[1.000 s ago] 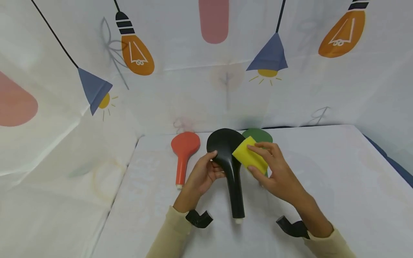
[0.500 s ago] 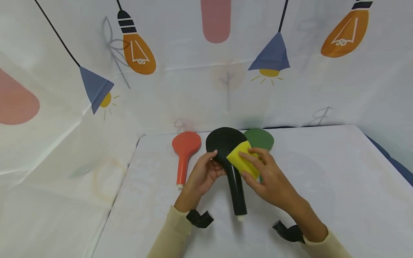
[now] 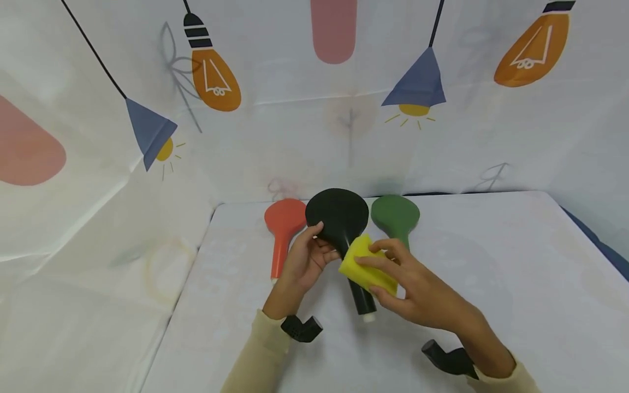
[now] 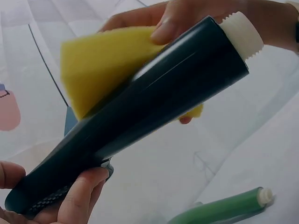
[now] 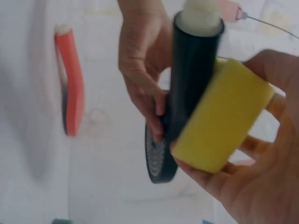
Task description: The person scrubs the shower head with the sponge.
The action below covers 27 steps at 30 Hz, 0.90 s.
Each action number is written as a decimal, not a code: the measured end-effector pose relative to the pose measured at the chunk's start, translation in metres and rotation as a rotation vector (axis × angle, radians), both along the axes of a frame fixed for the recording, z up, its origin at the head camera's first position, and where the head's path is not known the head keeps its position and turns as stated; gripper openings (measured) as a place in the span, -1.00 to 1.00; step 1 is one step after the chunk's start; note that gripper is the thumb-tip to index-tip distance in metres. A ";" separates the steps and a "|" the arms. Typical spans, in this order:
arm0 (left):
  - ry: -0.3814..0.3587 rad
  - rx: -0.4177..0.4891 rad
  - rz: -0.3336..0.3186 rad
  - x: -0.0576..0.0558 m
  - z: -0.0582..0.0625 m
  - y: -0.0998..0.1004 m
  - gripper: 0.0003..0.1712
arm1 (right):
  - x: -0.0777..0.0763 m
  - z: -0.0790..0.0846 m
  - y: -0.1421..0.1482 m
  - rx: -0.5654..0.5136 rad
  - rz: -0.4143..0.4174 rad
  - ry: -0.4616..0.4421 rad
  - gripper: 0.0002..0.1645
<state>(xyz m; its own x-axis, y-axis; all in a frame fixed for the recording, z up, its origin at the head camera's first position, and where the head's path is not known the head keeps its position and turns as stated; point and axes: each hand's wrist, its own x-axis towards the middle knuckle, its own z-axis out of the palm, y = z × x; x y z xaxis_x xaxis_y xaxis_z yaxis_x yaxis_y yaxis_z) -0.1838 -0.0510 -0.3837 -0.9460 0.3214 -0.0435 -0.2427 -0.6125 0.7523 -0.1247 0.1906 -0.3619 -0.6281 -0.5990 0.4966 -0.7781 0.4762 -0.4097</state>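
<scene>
My left hand (image 3: pixel 306 262) holds a black shower head (image 3: pixel 336 213) by its round head, thumb on the smooth back and fingers beneath. In the left wrist view its handle (image 4: pixel 173 88) slants up to a white threaded end (image 4: pixel 241 35); the nozzle face is partly hidden by my fingers. My right hand (image 3: pixel 413 284) pinches a yellow sponge (image 3: pixel 366 267) between thumb and fingers. The sponge lies against the handle, bent along it in the left wrist view. Seen from the right wrist, the sponge (image 5: pixel 224 116) covers one side of the handle.
A red shower head (image 3: pixel 282 218) lies on the white table (image 3: pixel 491 305) to the left. Behind the black one, to the right, is a green shower head (image 3: pixel 397 215), its handle partly hidden by my right hand. A printed cloth (image 3: pixel 295 131) hangs behind the table.
My right hand has moved the sponge left and down, from beside the head's edge onto the handle. My left hand keeps its hold, with the shower head shifted slightly up and left.
</scene>
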 end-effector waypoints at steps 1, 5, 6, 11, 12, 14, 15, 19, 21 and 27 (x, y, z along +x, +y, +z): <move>-0.006 0.004 0.000 -0.001 0.000 0.000 -0.74 | 0.000 0.001 0.002 0.013 0.022 0.002 -0.25; -0.038 -0.001 0.007 -0.002 -0.002 0.001 -0.73 | 0.004 0.004 0.010 0.065 0.095 -0.017 -0.26; -0.045 -0.004 0.007 -0.002 -0.003 0.001 -0.73 | 0.005 0.004 0.012 0.078 0.112 -0.028 -0.26; -0.071 -0.019 0.017 -0.003 -0.004 0.003 -0.71 | 0.012 0.008 0.019 0.131 0.205 -0.070 -0.23; -0.076 -0.020 0.022 -0.003 -0.004 0.003 -0.71 | 0.013 0.009 0.020 0.138 0.226 -0.084 -0.23; -0.082 -0.020 0.032 -0.004 -0.004 0.004 -0.71 | 0.015 0.012 0.023 0.143 0.276 -0.092 -0.25; -0.083 -0.018 0.035 -0.004 -0.004 0.004 -0.71 | 0.016 0.013 0.025 0.144 0.306 -0.099 -0.27; -0.070 -0.018 0.043 -0.005 -0.005 0.004 -0.72 | 0.017 0.017 0.038 0.196 0.427 -0.171 -0.39; -0.065 -0.024 0.052 -0.005 -0.006 0.004 -0.69 | 0.017 0.019 0.048 0.240 0.475 -0.245 -0.43; -0.093 -0.049 0.086 -0.011 -0.014 0.001 -0.58 | 0.009 0.022 0.071 0.221 0.467 -0.294 -0.40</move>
